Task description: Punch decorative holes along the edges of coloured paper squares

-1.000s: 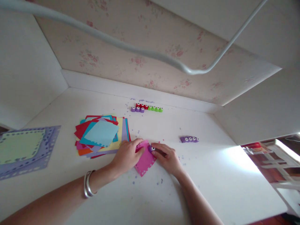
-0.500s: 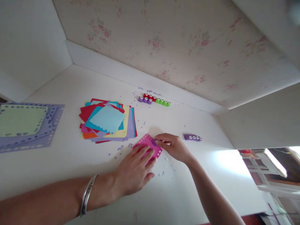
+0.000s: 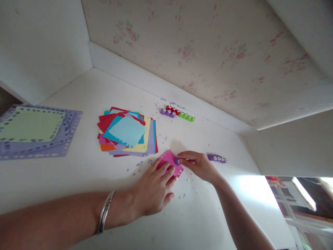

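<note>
A pink paper square [image 3: 170, 159] with small punched holes along its edges lies on the white table. My left hand [image 3: 154, 187], with a silver bracelet at the wrist, rests flat on it with the fingers spread. At the square's right edge my right hand [image 3: 196, 164] pinches a small purple punch [image 3: 177, 161] between thumb and fingertips. Just left of the square is a messy stack of coloured paper [image 3: 127, 132]. Tiny punched bits are scattered around the pink square.
Red, purple and green punches [image 3: 173, 110] with eye-like dots stand near the back wall. A purple row of them [image 3: 218, 158] lies to the right. Punched lilac sheets [image 3: 70, 133] lie at the far left under a green sheet [image 3: 33, 123]. Floral wallpaper covers the wall.
The view has shifted, so the table items appear farther right. My right hand with the purple punch is slightly lower along the pink square's right edge. My left hand still presses on the paper.
</note>
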Available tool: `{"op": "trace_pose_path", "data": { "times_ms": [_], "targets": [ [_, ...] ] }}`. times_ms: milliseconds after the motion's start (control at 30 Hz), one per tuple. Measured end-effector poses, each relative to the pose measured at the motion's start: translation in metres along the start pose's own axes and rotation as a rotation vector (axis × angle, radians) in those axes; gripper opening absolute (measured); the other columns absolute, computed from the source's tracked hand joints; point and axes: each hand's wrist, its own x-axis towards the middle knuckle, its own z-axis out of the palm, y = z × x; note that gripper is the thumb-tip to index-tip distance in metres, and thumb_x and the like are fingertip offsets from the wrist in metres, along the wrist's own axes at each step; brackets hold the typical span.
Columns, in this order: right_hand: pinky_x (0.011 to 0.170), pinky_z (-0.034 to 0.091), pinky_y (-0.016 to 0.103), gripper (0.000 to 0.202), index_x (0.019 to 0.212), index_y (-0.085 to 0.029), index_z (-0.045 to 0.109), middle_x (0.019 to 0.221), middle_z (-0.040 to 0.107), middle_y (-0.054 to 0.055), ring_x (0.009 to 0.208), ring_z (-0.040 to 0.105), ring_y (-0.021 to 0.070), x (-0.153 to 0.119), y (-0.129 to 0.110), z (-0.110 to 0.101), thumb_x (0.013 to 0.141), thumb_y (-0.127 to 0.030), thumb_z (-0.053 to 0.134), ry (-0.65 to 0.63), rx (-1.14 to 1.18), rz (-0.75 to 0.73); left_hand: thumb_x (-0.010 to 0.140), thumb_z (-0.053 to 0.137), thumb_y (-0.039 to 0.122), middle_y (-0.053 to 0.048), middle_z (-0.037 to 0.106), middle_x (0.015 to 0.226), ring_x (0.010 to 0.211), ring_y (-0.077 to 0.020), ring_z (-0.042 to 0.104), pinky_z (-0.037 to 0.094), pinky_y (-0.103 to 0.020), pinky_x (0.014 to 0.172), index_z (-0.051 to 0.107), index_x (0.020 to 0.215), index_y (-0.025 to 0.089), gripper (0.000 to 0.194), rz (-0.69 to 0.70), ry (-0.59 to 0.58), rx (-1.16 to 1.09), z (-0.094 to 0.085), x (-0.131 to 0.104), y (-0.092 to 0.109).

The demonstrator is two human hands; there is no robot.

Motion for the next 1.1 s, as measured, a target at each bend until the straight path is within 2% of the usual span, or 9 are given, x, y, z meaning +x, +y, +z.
{"op": "trace_pose_path", "data": {
  "times_ms": [333, 800, 1100],
  "targets": [
    [0.082, 0.057, 0.034, 0.02, 0.094, -0.024, 0.075, 0.099, 0.075, 0.003, 0.089, 0.07, 0.0197, 0.008, 0.006, -0.005, 0.08, -0.038, 0.07, -0.052, 0.047, 0.172, 0.098, 0.037, 0.048, -0.01, 0.053, 0.137, 0.131, -0.0303, 0.039, 0.013, -0.051, 0.115, 0.054, 0.132, 0.019, 0.048, 0.008, 0.001, -0.015, -0.002, 0.0, 0.0],
    [0.085, 0.056, 0.036, 0.019, 0.095, -0.025, 0.076, 0.1, 0.075, 0.003, 0.091, 0.07, 0.0204, 0.013, 0.0, -0.012, 0.08, -0.036, 0.071, -0.131, 0.027, 0.203, 0.097, 0.039, 0.048, -0.011, 0.052, 0.138, 0.131, -0.0305, 0.039, 0.016, -0.051, 0.114, 0.053, 0.134, 0.02, 0.049, -0.003, -0.001, -0.023, -0.001, 0.001, 0.0],
    [0.083, 0.055, 0.033, 0.018, 0.093, -0.025, 0.076, 0.097, 0.076, 0.002, 0.09, 0.07, 0.0202, 0.014, -0.002, -0.011, 0.079, -0.035, 0.07, -0.13, -0.007, 0.218, 0.096, 0.041, 0.048, -0.01, 0.053, 0.136, 0.13, -0.0304, 0.04, 0.015, -0.051, 0.114, 0.054, 0.132, 0.019, 0.047, -0.003, 0.019, -0.024, -0.001, 0.001, 0.001]
  ]
}}
